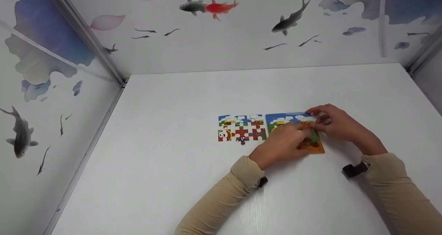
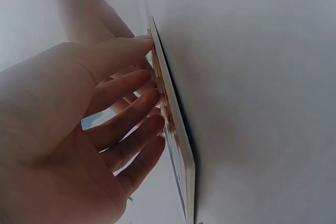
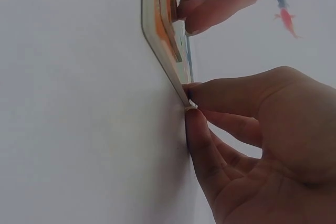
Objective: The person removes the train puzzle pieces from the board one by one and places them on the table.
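A picture puzzle board [image 1: 318,148] lies on the white table, with blue sky, clouds and an orange bottom edge. My left hand [image 1: 284,142] reaches across it from the near side, covering much of the picture. In the left wrist view, its slightly bent fingers [image 2: 139,142] and thumb are spread, tips at the board's surface. One fingertip meets an orange-brown puzzle piece [image 3: 172,10] in the right wrist view. My right hand [image 1: 336,124] grips the board's far right corner, thumb and forefinger [image 3: 198,129] close together at its edge.
Left of the board, several puzzle pieces [image 1: 242,135] lie in two rows with small gaps, some showing clouds, one a face with round eyes. Walls printed with fish [image 1: 221,8] and petals enclose the table [image 1: 155,124] at the left and back.
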Motion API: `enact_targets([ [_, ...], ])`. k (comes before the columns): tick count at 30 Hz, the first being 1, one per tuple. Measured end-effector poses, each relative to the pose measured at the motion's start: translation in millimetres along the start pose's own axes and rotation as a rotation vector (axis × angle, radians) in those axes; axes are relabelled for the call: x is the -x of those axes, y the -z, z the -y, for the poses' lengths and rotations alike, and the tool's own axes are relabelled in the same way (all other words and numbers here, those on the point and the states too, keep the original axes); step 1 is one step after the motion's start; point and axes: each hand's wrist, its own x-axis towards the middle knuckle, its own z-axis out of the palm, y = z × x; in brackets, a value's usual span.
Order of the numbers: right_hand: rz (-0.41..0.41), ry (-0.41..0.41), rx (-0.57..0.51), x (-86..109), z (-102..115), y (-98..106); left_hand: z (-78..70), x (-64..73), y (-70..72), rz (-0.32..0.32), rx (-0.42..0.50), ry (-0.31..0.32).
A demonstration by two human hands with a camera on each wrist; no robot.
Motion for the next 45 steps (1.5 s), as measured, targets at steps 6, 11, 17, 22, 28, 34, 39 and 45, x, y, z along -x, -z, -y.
enact_targets([
  [6,0.002,-0.009,-0.004,0.8,1.3,0.2,-0.8,0.1,1.3,0.036,0.046,0.025],
  [11,0.001,0.003,-0.007,1.0,1.8,0.2,0.0,-0.7,-0.1,0.016,0.022,-0.006],
  [17,-0.001,0.01,-0.005,0.8,1.9,-0.1,0.3,-2.0,-2.3,-0.008,0.002,-0.02],
  [22,0.001,0.012,-0.005,0.5,1.7,0.0,0.4,-3.6,-2.5,-0.009,-0.01,-0.037],
  [28,0.006,0.002,-0.009,1.0,2.0,0.2,0.6,-3.9,-1.0,0.001,0.02,-0.042],
  [34,0.007,0.0,-0.014,1.5,2.6,-0.2,0.6,-1.4,0.7,-0.001,0.1,-0.035],
  [39,-0.002,0.017,-0.011,2.5,2.9,-0.8,-0.2,-1.6,0.9,0.035,0.147,0.041],
  [45,-0.003,0.012,-0.011,2.9,2.2,-1.3,-0.3,-2.5,0.2,0.048,0.134,0.049],
])
